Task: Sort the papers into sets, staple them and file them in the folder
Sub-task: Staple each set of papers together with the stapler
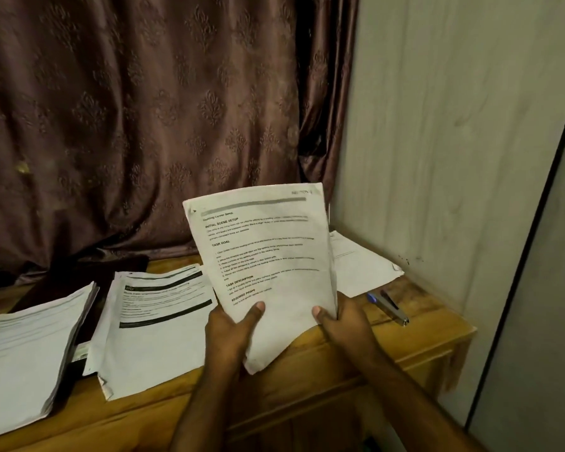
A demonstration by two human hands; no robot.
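White printed sheets, a thin set (261, 256), stand raised between both hands above the wooden table (307, 363). Left hand (230, 331) and right hand (341, 324) each pinch a lower corner, thumbs in front. Just right of the right hand lies a stapler (388, 308); left of the left hand, two paper stacks (154, 324).

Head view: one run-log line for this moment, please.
step: sorting | both hands: left hand and right hand grip held paper set upright | stapler: untouched on table

Head view, looking down, close over desk (307, 363)
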